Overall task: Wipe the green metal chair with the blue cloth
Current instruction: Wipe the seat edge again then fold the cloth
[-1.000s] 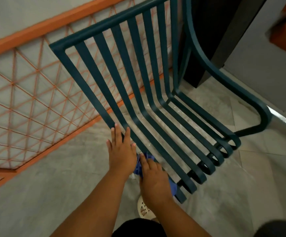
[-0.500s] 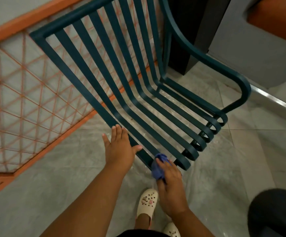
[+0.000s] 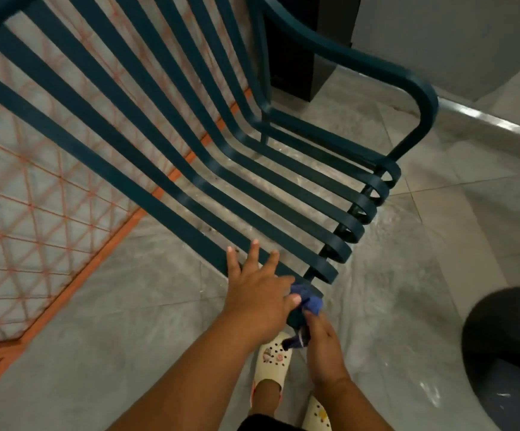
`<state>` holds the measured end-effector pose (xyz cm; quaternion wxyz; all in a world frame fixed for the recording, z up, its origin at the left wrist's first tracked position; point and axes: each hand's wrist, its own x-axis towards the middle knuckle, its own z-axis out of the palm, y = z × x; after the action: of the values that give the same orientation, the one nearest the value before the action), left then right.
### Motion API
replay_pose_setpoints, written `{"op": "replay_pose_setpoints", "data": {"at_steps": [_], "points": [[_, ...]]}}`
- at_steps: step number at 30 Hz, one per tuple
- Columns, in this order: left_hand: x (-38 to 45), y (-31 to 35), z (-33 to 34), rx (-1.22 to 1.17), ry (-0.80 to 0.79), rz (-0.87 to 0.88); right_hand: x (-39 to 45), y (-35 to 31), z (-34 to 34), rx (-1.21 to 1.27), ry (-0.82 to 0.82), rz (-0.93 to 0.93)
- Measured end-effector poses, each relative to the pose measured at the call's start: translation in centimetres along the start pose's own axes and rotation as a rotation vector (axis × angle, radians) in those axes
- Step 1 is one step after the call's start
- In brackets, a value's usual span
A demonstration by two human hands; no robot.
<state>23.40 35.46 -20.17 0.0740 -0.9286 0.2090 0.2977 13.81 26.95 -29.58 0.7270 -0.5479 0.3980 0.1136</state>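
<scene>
Grey tiled floor (image 3: 103, 331) spreads below; an orange lattice railing (image 3: 35, 213) stands far left; cream perforated clogs (image 3: 272, 359) sit on the floor; a dark round object (image 3: 507, 346) lies at right; a black pillar (image 3: 302, 57) stands beyond.

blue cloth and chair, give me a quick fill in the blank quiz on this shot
1. The blue cloth is held by the ____ hand.
2. The left hand rests on the chair's nearest ____.
3. The cloth presses the slat's ____ end.
4. The fence behind the chair is ____.

Missing words: right; slat; front; orange
</scene>
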Motion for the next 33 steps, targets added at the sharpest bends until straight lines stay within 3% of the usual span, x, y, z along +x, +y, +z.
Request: {"op": "replay_pose_setpoints", "data": {"at_steps": [2,4,12,17,29,33], "points": [[0.3,0.0,0.5,0.012,0.015,-0.003,0.8,-0.2,-0.1,0.235,0.044,0.262],[0.4,0.0,0.7,0.029,0.004,0.001,1.3,-0.7,0.2,0.357,0.029,0.405],[0.5,0.3,1.0,0.084,0.0,-0.011,4.0,0.5,0.9,0.601,0.107,0.596],[0.7,0.2,1.2,0.06,0.001,-0.021,6.8,2.1,1.1,0.572,0.097,0.718],[0.1,0.1,0.5,0.071,-0.005,0.018,1.4,-2.7,0.8,0.182,0.131,0.509],[0.0,-0.2,0.2,0.019,0.019,0.047,-1.1,-5.0,0.7,-0.038,0.058,0.33]]}}
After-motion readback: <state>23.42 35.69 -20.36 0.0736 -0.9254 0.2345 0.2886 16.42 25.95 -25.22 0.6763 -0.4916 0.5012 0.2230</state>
